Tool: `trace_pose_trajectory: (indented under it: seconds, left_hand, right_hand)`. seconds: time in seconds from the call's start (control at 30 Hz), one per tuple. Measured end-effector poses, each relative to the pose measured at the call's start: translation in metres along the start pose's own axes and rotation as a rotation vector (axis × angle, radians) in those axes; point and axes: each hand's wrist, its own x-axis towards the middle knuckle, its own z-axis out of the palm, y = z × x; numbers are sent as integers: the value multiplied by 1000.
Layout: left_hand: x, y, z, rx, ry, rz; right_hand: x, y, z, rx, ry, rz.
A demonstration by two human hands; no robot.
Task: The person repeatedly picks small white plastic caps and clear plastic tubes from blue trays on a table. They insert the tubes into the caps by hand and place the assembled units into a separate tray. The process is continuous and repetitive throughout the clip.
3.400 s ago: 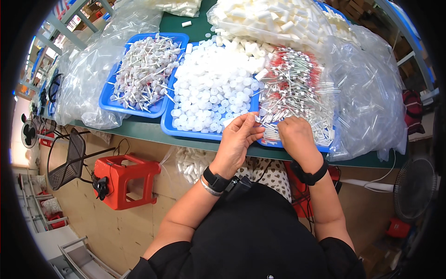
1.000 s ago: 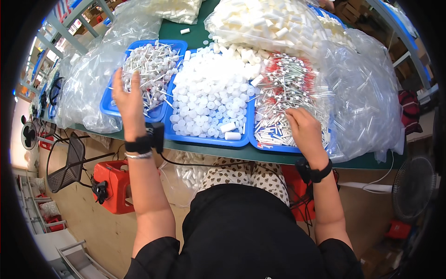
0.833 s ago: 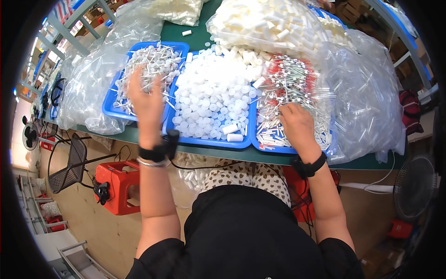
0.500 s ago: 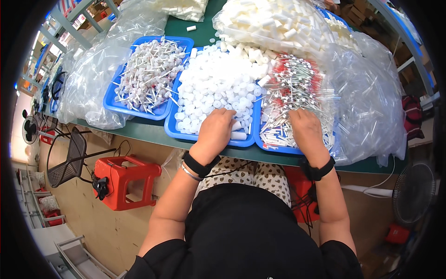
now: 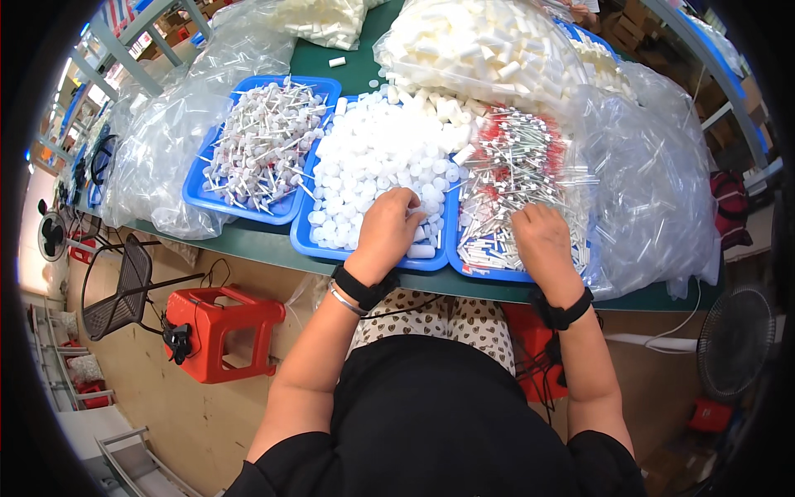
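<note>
My left hand (image 5: 386, 230) is curled over the middle blue tray (image 5: 308, 244), its fingers bent down among small translucent white caps (image 5: 335, 195). Whether a cap sits between the fingertips is too small to tell. Over the right-hand blue tray (image 5: 489, 273) my right hand (image 5: 543, 242) is closed, fingertips bent down and hidden. Thin white-and-metal rods (image 5: 526, 161), some with red parts, are heaped beyond it, and short white sticks (image 5: 489, 253) lie beside it. White foam-like cylinders (image 5: 421, 251) rest near my left wrist.
A third blue tray (image 5: 199, 186) on the left holds capped sticks (image 5: 261, 145). Behind stands a big clear bag of cream cylinders (image 5: 489, 50). Clear plastic bags flank the trays, left (image 5: 153, 178) and right (image 5: 654, 190). A red stool (image 5: 219, 331) and a fan (image 5: 735, 344) stand below the green table (image 5: 356, 70).
Both hands stay over the same trays. The left thumb and forefinger have parted slightly, and the right hand has shifted a little. The whole view has tilted slightly.
</note>
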Motion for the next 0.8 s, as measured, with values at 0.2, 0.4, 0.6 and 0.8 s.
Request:
trace_pose_trajectory:
  seconds: [0.2,0.4,0.6,0.8]
  left_hand:
    - [-5,8,-4,-271,60,-110]
    - [-21,35,6,-1215,-186,-543]
    - [-39,45,24,-1819,-290,-827]
    - [-43,45,33,-1973,-335,-884]
  right_hand:
    - [-7,-4,-24,113,-19,73]
    - [-17,-14,-26,535,-148,354]
    - [-16,-40,-37,858,-113,407]
    - [-18,-48,-39,758,-64,307]
